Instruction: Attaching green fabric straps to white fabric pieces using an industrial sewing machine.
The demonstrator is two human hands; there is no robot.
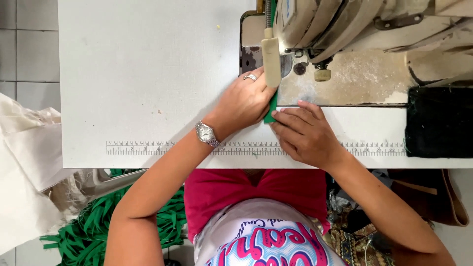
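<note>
Both hands meet at a narrow green strip [270, 109] lying on the white table [148, 74] just in front of the sewing machine [354, 24]. Left hand [244, 101], with a ring and a silver watch [206, 134], rests curled over the strip's left edge; right hand [304, 133] presses flat, fingers together, against its right side. A cream lever [271, 59] hangs over the left fingers. Printed ruler markings [148, 148] run along the table's near edge. Dark cloth [438, 123] lies to the right; green straps [98, 231] pile on the floor.
</note>
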